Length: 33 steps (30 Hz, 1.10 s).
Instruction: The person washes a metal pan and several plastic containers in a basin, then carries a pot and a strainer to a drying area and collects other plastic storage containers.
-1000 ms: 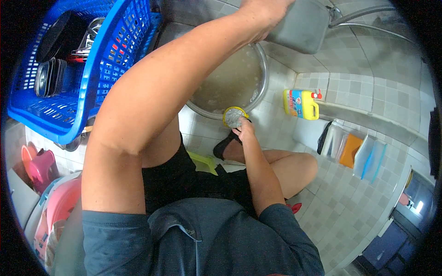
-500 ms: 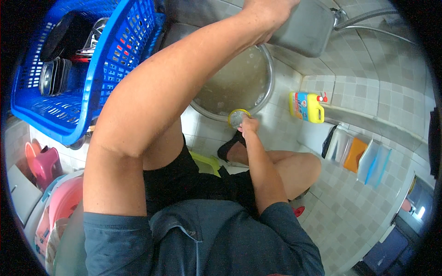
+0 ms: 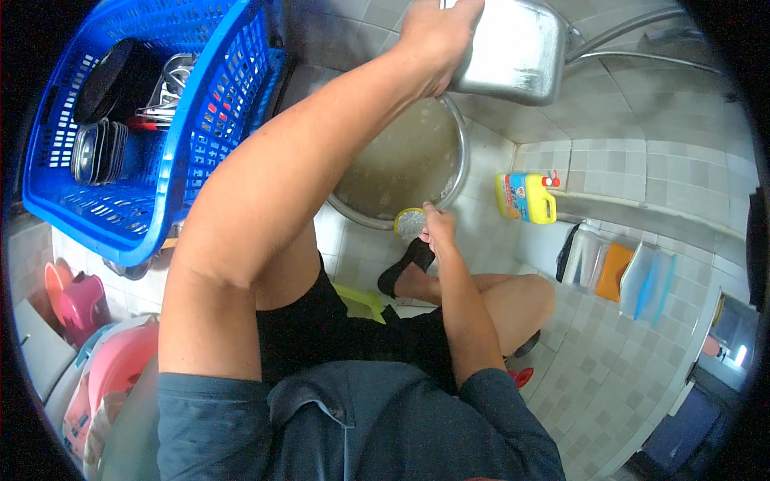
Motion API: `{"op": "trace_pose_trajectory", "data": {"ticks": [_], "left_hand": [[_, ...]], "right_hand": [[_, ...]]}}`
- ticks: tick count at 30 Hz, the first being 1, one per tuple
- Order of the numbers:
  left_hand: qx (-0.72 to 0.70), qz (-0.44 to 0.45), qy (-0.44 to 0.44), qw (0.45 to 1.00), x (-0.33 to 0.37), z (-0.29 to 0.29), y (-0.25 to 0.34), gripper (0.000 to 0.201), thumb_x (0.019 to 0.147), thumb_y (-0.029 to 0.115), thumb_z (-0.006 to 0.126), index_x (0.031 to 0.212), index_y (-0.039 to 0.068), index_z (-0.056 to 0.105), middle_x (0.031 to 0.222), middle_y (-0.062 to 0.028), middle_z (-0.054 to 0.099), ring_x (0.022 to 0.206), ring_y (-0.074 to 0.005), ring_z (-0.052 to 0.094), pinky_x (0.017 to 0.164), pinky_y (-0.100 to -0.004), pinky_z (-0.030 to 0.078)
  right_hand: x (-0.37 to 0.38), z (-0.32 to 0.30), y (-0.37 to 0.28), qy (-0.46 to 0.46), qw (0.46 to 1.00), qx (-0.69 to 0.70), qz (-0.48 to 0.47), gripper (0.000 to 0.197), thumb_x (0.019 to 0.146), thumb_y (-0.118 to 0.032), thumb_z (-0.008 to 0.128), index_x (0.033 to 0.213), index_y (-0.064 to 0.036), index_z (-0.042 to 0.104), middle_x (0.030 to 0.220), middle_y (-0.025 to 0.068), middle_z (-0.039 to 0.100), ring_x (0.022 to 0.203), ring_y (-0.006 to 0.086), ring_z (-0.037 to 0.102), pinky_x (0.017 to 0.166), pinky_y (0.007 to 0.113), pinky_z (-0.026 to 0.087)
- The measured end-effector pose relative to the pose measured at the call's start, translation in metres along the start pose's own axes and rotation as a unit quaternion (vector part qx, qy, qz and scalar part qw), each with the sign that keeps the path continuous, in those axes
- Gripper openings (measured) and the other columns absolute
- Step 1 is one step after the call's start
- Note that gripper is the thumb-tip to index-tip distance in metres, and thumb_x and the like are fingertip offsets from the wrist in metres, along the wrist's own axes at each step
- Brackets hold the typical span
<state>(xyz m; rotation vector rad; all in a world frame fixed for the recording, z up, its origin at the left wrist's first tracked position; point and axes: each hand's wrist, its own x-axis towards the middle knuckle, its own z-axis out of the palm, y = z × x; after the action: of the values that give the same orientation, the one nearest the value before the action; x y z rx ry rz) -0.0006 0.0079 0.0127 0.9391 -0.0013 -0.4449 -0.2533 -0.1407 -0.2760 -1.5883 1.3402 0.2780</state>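
Note:
At the top, my left hand [image 3: 439, 36] is closed on the edge of a rectangular metal pan [image 3: 513, 60], raised beside the far right of a big round metal basin [image 3: 459, 164]. Cloudy greyish water fills the basin. My left forearm hides part of its left side. Just over the basin's near rim, my right hand [image 3: 438, 226] is closed on a round, yellow-rimmed thing with a pale, speckled face [image 3: 410, 224]; I cannot tell its exact kind.
A blue plastic basket [image 3: 164, 184] with metal dishes and utensils stands at left. Right of the basin is a yellow detergent jug [image 3: 525, 198], with cutting boards [image 3: 613, 271] leaning along the wall. A metal hose [image 3: 626, 28] runs at top right. Pink tubs [image 3: 120, 361] sit lower left.
My left hand has moved left with the metal pan, which has tilted and now shows a brighter face. My right hand keeps its hold near the basin rim. The whole view has shifted slightly.

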Motion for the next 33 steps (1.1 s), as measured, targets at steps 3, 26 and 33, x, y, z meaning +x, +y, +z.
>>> {"op": "trace_pose_trajectory", "data": {"ticks": [3, 26, 33], "left_hand": [[-0.072, 0.009, -0.045, 0.996, -0.016, 0.001, 0.011, 0.058, 0.102, 0.040, 0.053, 0.118, -0.015, 0.059, 0.108, -0.0196, 0.068, 0.095, -0.0276, 0.066, 0.085, -0.0428, 0.052], [0.522, 0.376, -0.259, 0.721, -0.005, -0.003, -0.022, 0.061, 0.073, 0.062, 0.077, 0.072, 0.003, 0.064, 0.064, -0.0165, 0.062, 0.057, -0.0396, 0.060, 0.052, -0.0437, 0.048], [0.554, 0.479, -0.358, 0.578, -0.015, 0.002, -0.017, 0.053, 0.063, 0.053, 0.082, 0.077, 0.008, 0.059, 0.070, -0.0105, 0.060, 0.068, -0.0347, 0.063, 0.060, -0.0434, 0.049]], "right_hand": [[-0.016, -0.020, -0.046, -0.028, 0.995, 0.084, -0.048, 0.035, 0.094, -0.035, 0.066, 0.108, -0.0043, 0.056, 0.085, 0.0043, 0.054, 0.063, 0.0171, 0.058, 0.048, 0.032, 0.053], [-0.142, -0.118, -0.209, -0.126, 0.866, 0.043, -0.483, 0.087, 0.075, -0.013, 0.085, 0.144, 0.0024, 0.034, 0.132, 0.0137, 0.055, 0.120, 0.0228, 0.055, 0.100, 0.039, 0.047], [-0.152, -0.133, -0.209, 0.068, 0.809, -0.092, -0.576, 0.084, 0.069, -0.023, 0.087, 0.135, 0.0006, 0.041, 0.124, 0.0263, 0.059, 0.113, 0.0440, 0.060, 0.097, 0.048, 0.048]]}}
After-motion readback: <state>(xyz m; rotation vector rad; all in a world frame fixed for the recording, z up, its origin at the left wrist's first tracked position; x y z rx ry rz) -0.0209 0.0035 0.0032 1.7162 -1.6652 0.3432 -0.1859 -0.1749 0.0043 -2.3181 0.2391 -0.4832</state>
